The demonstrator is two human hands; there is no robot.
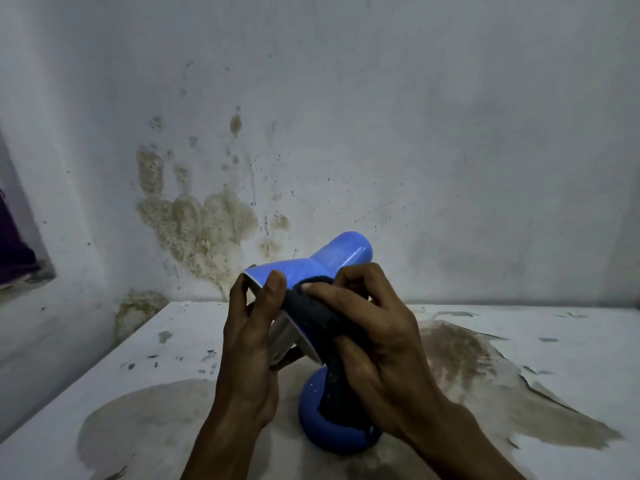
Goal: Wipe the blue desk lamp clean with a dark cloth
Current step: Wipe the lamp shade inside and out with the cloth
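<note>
The blue desk lamp (341, 256) stands on its round blue base (318, 427) in the middle of the table, with its shade tipped towards me and its pale inner side showing. My left hand (251, 344) grips the rim of the shade, thumb on the blue outside and fingers curled under the edge. My right hand (375, 337) holds a bunched dark cloth (313, 315) and presses it on the outside of the shade near the rim. A tail of the cloth hangs down in front of the lamp's stem, which is hidden.
The white table (519, 358) has worn brown patches and chipped paint. A stained, mouldy wall (197, 223) rises right behind it. At the far left there is a dark opening (14, 244).
</note>
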